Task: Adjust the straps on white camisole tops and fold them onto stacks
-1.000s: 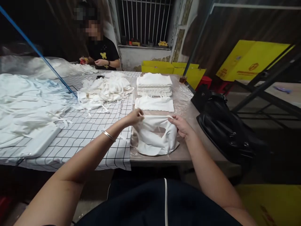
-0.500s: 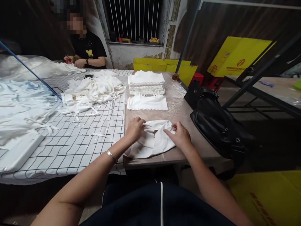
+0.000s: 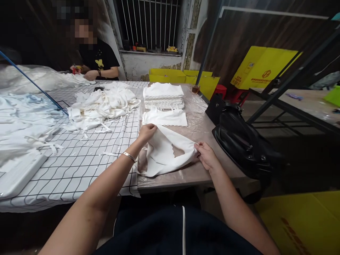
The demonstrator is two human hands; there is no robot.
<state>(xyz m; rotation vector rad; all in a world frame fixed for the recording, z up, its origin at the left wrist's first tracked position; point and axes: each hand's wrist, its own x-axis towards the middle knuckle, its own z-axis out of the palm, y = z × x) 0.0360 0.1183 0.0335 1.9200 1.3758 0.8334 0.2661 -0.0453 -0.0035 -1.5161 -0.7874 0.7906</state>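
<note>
No wording can be read anywhere. The yellow cardboard sheet (image 3: 261, 67), leaning at the back to the right of the black bag (image 3: 244, 145), bears a red round emblem with a line of red print beneath it, too small and blurred to make out. A second yellow carton (image 3: 300, 219), low and right of the same bag, carries faint reddish marks, also illegible. The seated person's black shirt (image 3: 99, 58) shows only a yellow figure.

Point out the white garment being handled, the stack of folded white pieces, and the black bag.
white garment (image 3: 162, 152), head view, on its middle panel between the hands.
folded stack (image 3: 163, 91), head view, on its top piece.
black bag (image 3: 245, 145), head view, on its upper side.
</note>
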